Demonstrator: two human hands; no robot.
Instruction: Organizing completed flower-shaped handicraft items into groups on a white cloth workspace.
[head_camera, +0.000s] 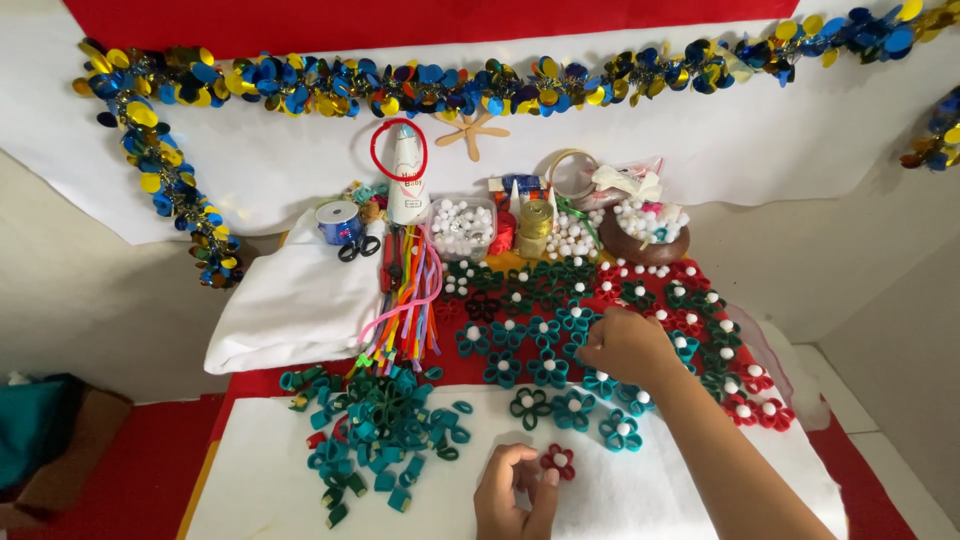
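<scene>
Nearest the lens, the left hand (512, 492) is being held low over the white sheet (260, 480), its fingertips pinched on the edge of a small red paper flower (558, 460) with a white bead at its centre. That flower is lying just right of the fingertips, touching them. Judging from this, the grip is best kept light and only at the petal's rim, so the rolled loops are not being crushed and the bead is not being knocked loose.

Further out, the right hand (628, 345) is being stretched forward, fingers curled together over the teal flowers (545, 345); whether anything is being pinched there cannot be told, since the fingertips are hidden. A slow placement looks wise, as the neighbours are packed tightly.

Just beyond the left hand, three loose flowers (575, 410) are being counted on the white sheet: one dark green, two teal. Left of that hand, a heap of teal paper loops (385, 430) is piled up, too many to be counted. Beyond it, one bundle of coloured pipe cleaners (410, 295) is lying, with one glue bottle (407, 175), one pair of scissors (358, 246) and one tub of white beads (462, 228) behind. Red and green flowers (720, 340) are being massed right of the right hand, uncountable.
</scene>
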